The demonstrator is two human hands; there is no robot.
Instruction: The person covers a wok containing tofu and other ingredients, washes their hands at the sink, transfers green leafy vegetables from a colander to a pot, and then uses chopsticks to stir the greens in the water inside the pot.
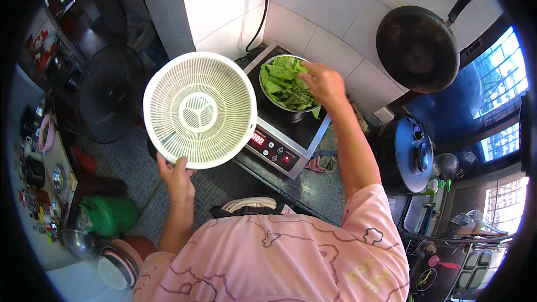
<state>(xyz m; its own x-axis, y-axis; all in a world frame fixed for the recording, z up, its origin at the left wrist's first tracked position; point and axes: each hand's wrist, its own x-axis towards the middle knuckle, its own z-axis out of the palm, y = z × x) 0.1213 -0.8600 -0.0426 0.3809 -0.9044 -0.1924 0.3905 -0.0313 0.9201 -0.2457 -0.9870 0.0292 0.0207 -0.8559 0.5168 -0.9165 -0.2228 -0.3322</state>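
My left hand [178, 176] grips the lower rim of a white plastic colander [199, 111], which is tilted so its inside shows and holds no food. My right hand [323, 82] is at the right edge of a metal pot [262, 82] heaped with green leafy vegetables [287, 84]; its fingertips touch or hover just over the leaves, and I cannot tell which. One leaf hangs over the pot's lower right rim. Under the pot is an induction cooker [310, 134] with a lit red display.
A frying pan [417, 50] hangs on the tiled wall. A large lidded pot [413, 155] stands at the right. Cloths [323, 161] lie beside the cooker on the dark counter [314, 195]. A green gas cylinder [111, 214] stands on the floor at left.
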